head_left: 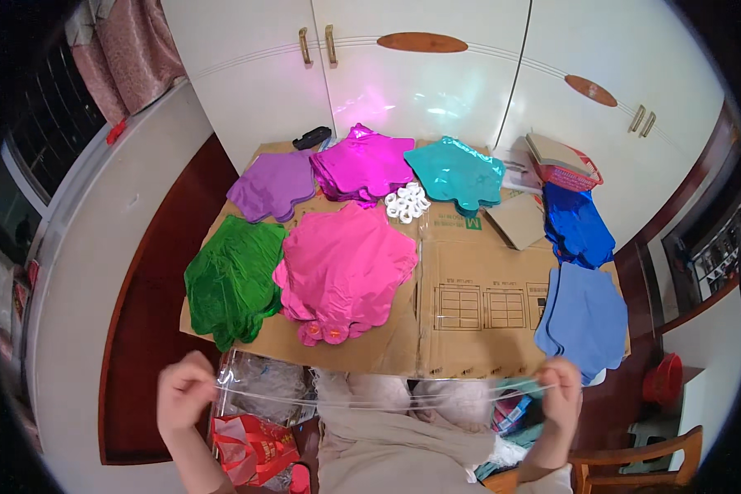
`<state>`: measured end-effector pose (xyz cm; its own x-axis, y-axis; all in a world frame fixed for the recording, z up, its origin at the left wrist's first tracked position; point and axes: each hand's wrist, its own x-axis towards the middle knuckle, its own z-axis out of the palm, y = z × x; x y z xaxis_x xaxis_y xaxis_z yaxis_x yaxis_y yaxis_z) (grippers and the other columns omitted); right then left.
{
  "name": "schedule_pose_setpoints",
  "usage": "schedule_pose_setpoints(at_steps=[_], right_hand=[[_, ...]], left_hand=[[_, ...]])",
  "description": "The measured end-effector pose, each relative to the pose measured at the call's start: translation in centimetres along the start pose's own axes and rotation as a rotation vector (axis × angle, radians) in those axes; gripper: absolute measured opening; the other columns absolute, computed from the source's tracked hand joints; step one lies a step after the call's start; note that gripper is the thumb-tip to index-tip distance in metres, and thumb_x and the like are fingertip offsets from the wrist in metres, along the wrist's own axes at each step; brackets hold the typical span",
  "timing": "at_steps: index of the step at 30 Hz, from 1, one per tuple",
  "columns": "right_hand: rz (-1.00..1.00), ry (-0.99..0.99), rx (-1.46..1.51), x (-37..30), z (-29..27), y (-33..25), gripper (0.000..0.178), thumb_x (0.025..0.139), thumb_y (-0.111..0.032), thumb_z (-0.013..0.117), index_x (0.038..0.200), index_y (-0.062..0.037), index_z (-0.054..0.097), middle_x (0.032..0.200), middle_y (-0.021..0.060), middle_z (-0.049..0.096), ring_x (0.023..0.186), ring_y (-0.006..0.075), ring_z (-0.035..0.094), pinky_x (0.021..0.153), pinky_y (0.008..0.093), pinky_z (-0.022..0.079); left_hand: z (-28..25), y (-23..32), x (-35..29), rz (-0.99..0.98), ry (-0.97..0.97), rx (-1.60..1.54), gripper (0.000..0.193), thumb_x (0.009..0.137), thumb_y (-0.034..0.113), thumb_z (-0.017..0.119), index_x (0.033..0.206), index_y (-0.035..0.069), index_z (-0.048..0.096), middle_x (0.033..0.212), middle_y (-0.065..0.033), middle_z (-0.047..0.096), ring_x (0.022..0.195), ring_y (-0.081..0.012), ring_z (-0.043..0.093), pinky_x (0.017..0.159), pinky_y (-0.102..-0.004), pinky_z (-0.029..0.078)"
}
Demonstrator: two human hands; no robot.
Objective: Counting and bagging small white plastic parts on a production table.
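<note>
Thin whitish strings (403, 403) stretch in front of my body, just off the table's near edge. My left hand (186, 390) is closed on their left end, and my right hand (561, 390) pinches the right end. Nearest on the cardboard lie flat stacks of star-like shapes that look like uninflated foil balloons: green (235, 280), pink (350, 267) and dull blue (586, 319). Behind them are purple (273, 186), shiny magenta (364, 163), teal (455, 174) and shiny dark blue (578, 224) stacks. Small white rings (405, 202) form a pile at the back middle.
Flattened cardboard (486, 272) covers the table. A red basket (583, 171) with brown card stands at the back right, near a loose cardboard piece (516, 221). White cabinets (420, 82) rise behind. A red bag (253, 449) sits below left; a wooden chair (634, 461) stands at lower right.
</note>
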<state>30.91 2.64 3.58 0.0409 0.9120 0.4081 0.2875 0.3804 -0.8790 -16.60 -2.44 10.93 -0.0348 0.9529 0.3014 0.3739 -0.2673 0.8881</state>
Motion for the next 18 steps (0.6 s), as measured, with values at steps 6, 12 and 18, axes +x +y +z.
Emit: schedule_pose_setpoints(at_steps=[6,12,18], right_hand=[[0.205,-0.374,-0.111,-1.0,-15.1,-0.1,0.025,0.068,-0.024,0.071,0.073,-0.0001,0.065,0.056,0.0071,0.058,0.047,0.0098,0.05,0.044,0.0248,0.037],[0.399,-0.533,-1.111,-1.8,-10.4,-3.5,0.046,0.057,-0.034,0.073,0.092,-0.0055,0.063,0.092,0.0138,0.06,0.092,0.032,0.054,0.073,0.0366,0.045],[-0.189,-0.764,0.042,-2.8,7.0,-3.3,0.056,0.076,-0.029,0.063,0.121,-0.0021,0.042,0.116,0.0135,0.051,0.105,0.0279,0.05,0.087,0.0361,0.041]], left_hand=[[1.6,-1.1,1.5,0.026,-0.378,0.381,0.01,0.064,0.008,0.065,0.062,0.004,0.055,0.057,-0.0053,0.051,0.056,-0.0209,0.047,0.051,-0.0316,0.037],[7.2,-1.0,1.2,0.116,-0.682,0.378,0.01,0.069,0.013,0.065,0.069,0.005,0.058,0.063,-0.0071,0.054,0.063,-0.024,0.052,0.055,-0.0334,0.041],[14.0,-0.4,1.0,0.388,-0.778,0.249,0.013,0.073,0.017,0.063,0.07,0.005,0.057,0.063,-0.0059,0.054,0.065,-0.0238,0.053,0.059,-0.0318,0.043]])
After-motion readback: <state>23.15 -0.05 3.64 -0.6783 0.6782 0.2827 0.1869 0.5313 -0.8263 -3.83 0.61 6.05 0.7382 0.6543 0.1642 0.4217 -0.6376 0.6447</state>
